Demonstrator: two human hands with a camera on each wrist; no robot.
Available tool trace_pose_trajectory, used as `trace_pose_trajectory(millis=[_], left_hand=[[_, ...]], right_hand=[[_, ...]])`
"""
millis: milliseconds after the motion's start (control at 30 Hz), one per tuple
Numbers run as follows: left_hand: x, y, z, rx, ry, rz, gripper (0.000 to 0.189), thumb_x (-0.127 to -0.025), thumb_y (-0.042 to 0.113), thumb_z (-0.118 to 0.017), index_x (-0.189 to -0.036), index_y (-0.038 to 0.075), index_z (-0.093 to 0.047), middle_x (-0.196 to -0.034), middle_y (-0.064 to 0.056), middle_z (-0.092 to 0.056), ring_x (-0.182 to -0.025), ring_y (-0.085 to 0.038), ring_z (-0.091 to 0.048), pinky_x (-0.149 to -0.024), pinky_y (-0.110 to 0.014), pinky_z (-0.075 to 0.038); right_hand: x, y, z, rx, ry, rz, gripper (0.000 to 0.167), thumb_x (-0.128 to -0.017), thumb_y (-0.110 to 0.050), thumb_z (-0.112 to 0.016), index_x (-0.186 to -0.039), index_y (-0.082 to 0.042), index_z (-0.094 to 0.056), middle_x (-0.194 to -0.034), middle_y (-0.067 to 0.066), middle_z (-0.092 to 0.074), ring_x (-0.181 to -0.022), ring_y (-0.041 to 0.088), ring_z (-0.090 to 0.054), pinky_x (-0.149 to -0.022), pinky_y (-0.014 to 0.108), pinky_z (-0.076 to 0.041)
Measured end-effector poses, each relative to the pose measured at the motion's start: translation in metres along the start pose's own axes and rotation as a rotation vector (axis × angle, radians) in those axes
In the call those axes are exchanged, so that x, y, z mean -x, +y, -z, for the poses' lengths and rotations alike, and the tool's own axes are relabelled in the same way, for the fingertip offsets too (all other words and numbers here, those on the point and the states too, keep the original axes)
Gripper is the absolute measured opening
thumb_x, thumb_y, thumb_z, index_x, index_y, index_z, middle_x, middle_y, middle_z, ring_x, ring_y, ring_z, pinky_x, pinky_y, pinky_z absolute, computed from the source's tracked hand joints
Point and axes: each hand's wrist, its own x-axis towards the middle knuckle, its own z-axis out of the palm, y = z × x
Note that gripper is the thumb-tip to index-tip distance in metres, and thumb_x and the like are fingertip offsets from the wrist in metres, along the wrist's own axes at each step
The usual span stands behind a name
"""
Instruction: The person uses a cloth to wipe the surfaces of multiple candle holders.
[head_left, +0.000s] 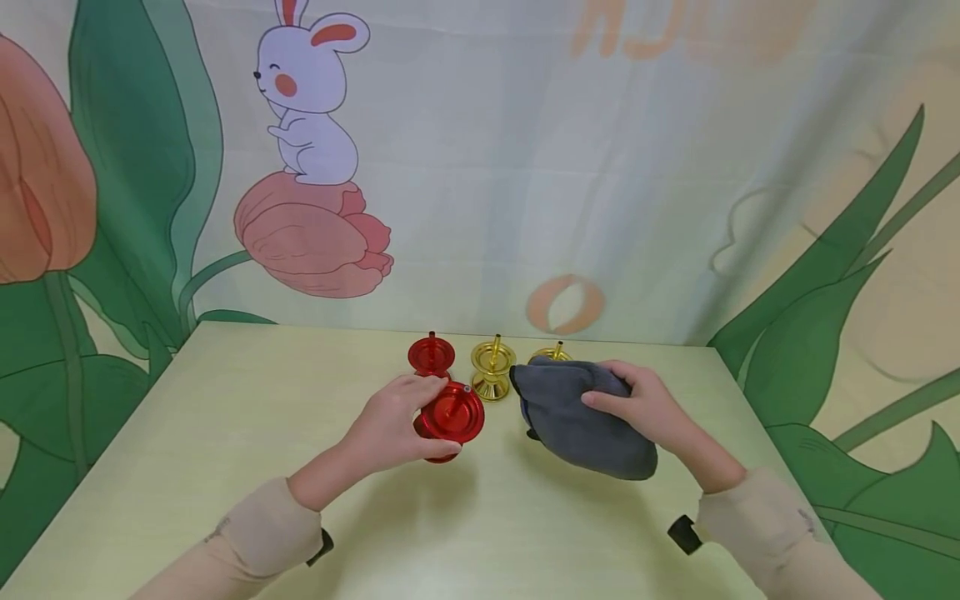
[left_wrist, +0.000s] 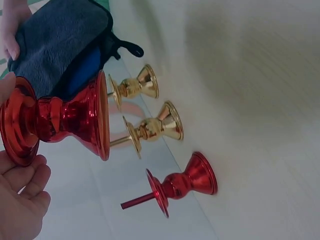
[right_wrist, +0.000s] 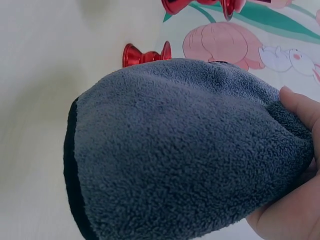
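My left hand (head_left: 390, 427) holds a red metal candlestick (head_left: 452, 414) by its dish, thumb and fingers at the rim. In the left wrist view its flared base (left_wrist: 90, 120) hangs above the table. A dark grey plush cloth (head_left: 581, 421) with black edging is gripped by my right hand (head_left: 647, 407), fingers behind it and thumb in front. Blue shows inside its fold in the left wrist view. Behind the hands stand another red candlestick (head_left: 431, 356) and a gold candlestick (head_left: 491, 379), both upright. A second gold candlestick (head_left: 558, 354) is partly hidden by the cloth in the head view.
The pale table (head_left: 247, 400) ends at a hanging backdrop (head_left: 465, 208) printed with tulips, leaves and a rabbit. The standing candlesticks form a row near the table's far edge. A black loop (left_wrist: 131, 48) dangles from the cloth.
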Motion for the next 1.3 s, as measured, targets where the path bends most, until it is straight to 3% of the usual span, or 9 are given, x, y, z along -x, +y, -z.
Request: trace_pose_trajectory(millis=[400, 633, 1033, 1300], left_hand=[[0.005, 0.01, -0.013, -0.037, -0.049, -0.048, 0.07, -0.06, 0.044, -0.076, -0.118, 0.01, -0.057, -0.111, -0.001, -0.061, -0.106, -0.017, -0.05, -0.075, -0.031, -0.052], [0.006, 0.011, -0.019, -0.078, -0.088, -0.047, 0.07, -0.06, 0.047, -0.074, -0.116, 0.008, -0.058, -0.111, -0.003, -0.061, -0.109, -0.02, -0.05, -0.083, -0.034, -0.049], [0.002, 0.012, -0.027, -0.208, -0.137, -0.092, 0.069, -0.061, 0.051, -0.072, -0.112, 0.006, -0.06, -0.107, -0.004, -0.063, -0.104, -0.019, -0.053, -0.084, -0.032, -0.048], [0.001, 0.014, -0.029, -0.247, -0.133, -0.097, 0.067, -0.06, 0.052, -0.073, -0.107, 0.006, -0.062, -0.103, -0.005, -0.064, -0.099, -0.02, -0.055, -0.081, -0.031, -0.049]], right_hand=[[-0.004, -0.009, -0.012, -0.062, -0.042, -0.001, 0.043, -0.079, -0.031, -0.064, -0.115, -0.009, -0.055, -0.109, 0.011, -0.06, -0.092, 0.02, -0.059, -0.075, 0.028, -0.05], [-0.008, -0.015, -0.018, -0.065, -0.073, -0.02, 0.043, -0.079, -0.032, -0.065, -0.114, -0.009, -0.056, -0.108, 0.01, -0.06, -0.091, 0.019, -0.058, -0.076, 0.029, -0.049], [-0.013, -0.028, -0.036, -0.049, -0.13, 0.04, 0.037, -0.078, -0.028, -0.066, -0.109, -0.01, -0.059, -0.097, 0.008, -0.061, -0.081, 0.017, -0.055, -0.067, 0.028, -0.048], [-0.012, -0.039, -0.045, -0.047, -0.186, 0.061, 0.042, -0.079, -0.029, -0.065, -0.115, -0.009, -0.057, -0.102, 0.008, -0.062, -0.084, 0.016, -0.054, -0.069, 0.027, -0.047]])
